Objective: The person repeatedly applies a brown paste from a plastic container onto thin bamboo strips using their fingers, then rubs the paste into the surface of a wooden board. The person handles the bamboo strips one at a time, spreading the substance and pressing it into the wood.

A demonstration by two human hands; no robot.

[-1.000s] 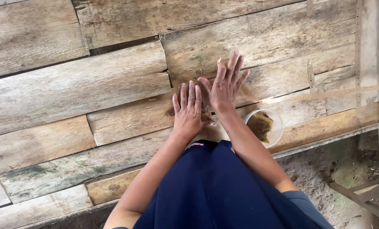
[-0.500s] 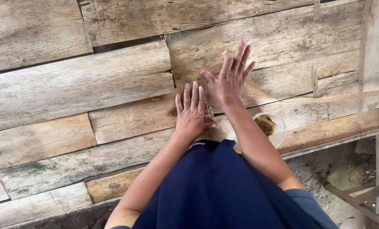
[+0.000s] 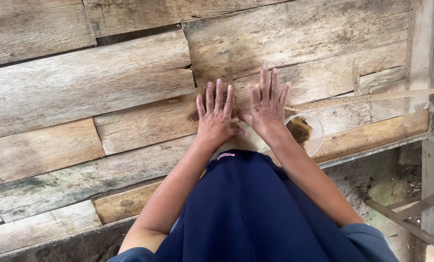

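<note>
Left hand [image 3: 216, 116] and right hand [image 3: 267, 107] flat, fingers spread, empty, pressing thin tan strips [image 3: 230, 80] on weathered grey wooden planks [image 3: 105, 87]; clear plastic bowl [image 3: 308, 133] at four o'clock.

I am in a rough rural shed or outdoor workshop: my platform is a floor of weathered, uneven wooden planks [image 3: 105, 87], with bare dirt ground [image 3: 372, 179] showing past its edge and crude timber framing [image 3: 423, 53] beside it.
</note>
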